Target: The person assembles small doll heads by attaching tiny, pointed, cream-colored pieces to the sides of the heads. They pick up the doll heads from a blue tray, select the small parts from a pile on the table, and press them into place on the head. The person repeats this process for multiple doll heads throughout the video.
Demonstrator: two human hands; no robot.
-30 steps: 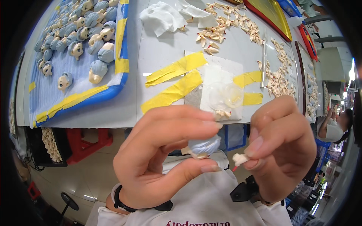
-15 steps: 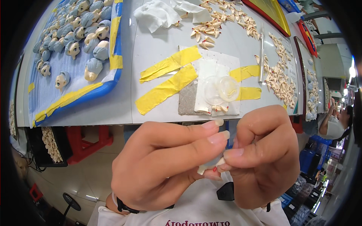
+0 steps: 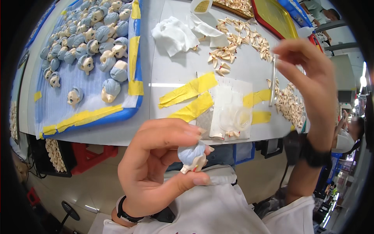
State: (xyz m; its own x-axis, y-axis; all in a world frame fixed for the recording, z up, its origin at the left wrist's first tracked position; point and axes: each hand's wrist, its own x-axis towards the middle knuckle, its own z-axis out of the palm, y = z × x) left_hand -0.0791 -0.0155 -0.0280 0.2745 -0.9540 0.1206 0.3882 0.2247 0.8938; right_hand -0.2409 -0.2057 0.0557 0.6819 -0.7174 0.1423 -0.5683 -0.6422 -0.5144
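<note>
My left hand (image 3: pixel 156 163) is closed around a small doll head (image 3: pixel 191 156) with blue-grey hair. Thumb and fingertips pinch it in front of the table edge, and a spot of red and yellow shows low on it. Up at the right, my right hand (image 3: pixel 300 64) is raised over the table, thumb and forefinger apart with nothing visible between them. Closest to those fingers are a metal bar (image 3: pixel 272 84) and scattered small cream pointed pieces (image 3: pixel 290 107), some red-tipped. Clear round dishes (image 3: pixel 242 119) sit on a taped-down white pad (image 3: pixel 221 102) at the table's near edge.
A blue-rimmed tray (image 3: pixel 134 105) at the left carries many similar doll heads (image 3: pixel 95 46). Behind the pad lie crumpled white cloths (image 3: pixel 173 37), a bottle (image 3: pixel 201 5) and more cream pieces (image 3: pixel 230 50). A yellow tray with a red rim (image 3: pixel 274 17) stands at the far right.
My hands have parted from a small pale piece with a red spot. My right hand has swung up and right over the table; the doll head now shows in my left hand.
</note>
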